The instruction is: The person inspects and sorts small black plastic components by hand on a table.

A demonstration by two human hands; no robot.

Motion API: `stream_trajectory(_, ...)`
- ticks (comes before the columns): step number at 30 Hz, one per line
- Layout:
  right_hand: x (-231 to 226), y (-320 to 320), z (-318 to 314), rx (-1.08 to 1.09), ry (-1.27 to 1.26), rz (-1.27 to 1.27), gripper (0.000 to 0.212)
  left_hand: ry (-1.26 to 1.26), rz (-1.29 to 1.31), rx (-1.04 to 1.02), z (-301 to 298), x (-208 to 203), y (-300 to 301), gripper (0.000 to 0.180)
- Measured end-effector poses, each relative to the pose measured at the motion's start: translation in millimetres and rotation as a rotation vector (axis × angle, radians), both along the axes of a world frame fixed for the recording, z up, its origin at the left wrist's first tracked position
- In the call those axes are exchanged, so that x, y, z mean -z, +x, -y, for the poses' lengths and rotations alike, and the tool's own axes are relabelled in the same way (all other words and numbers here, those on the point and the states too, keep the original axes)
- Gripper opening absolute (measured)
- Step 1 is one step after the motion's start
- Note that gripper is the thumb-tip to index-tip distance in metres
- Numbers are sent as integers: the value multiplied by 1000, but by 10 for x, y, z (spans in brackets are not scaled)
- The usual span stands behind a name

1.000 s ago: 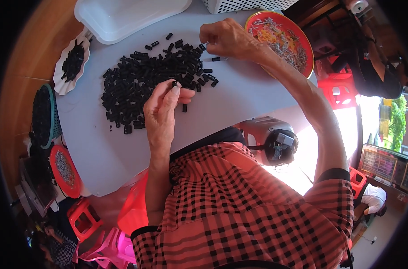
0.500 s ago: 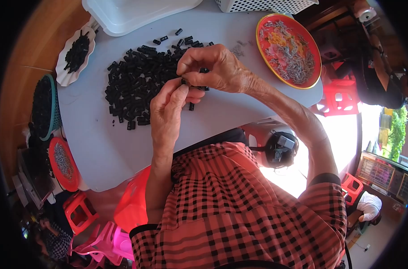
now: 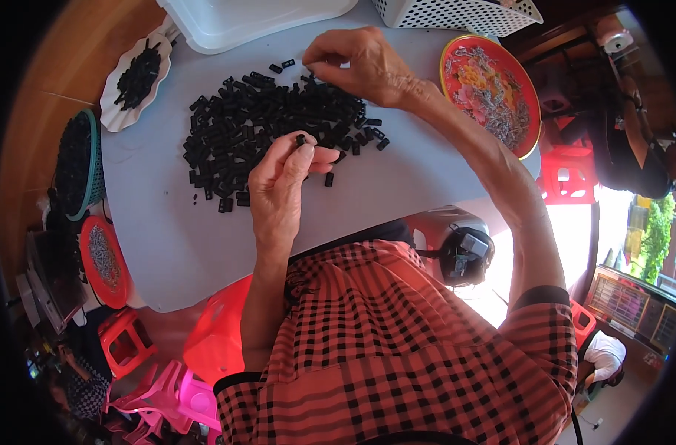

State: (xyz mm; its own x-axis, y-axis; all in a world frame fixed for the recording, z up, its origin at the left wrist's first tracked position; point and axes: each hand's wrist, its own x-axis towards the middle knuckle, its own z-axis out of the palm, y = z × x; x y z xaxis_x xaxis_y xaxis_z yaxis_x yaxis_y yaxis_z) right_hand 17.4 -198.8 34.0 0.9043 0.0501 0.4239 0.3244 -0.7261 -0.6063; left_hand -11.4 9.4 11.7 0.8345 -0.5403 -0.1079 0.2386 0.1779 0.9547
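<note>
My left hand [image 3: 279,178] is closed, pinching a small black plastic piece [image 3: 302,139] upright between thumb and fingertips. Beneath and beyond it spreads a loose pile of small black rectangular plastic pieces [image 3: 230,137] on the pale grey table. My right hand [image 3: 364,65] is lifted apart from the left, over the far right side of the pile. Its thumb and index finger are bent toward each other in a pinch; whatever lies between the tips is too small to make out.
At the right edge of the table [image 3: 204,271] stands a red floral tray [image 3: 451,81] of small metal pins. Far side: a white tub [image 3: 204,37] and a white perforated basket [image 3: 457,18]. Left: a scalloped white dish [image 3: 119,119] with black parts, and a red plate [image 3: 115,285].
My right hand has drawn away from the left, moving up toward the far side of the table. The left hand keeps hold of the black plastic piece. The view has shifted slightly.
</note>
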Motion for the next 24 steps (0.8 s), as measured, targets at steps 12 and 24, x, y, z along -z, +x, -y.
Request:
stream_trajectory(12, 220, 430, -71, 18, -317, -83, 12, 16, 17, 6, -131, 84, 6, 21)
stream_trajectory(24, 139, 480, -351, -278, -142, -207, 14, 46, 55, 14, -134, 51, 27, 20)
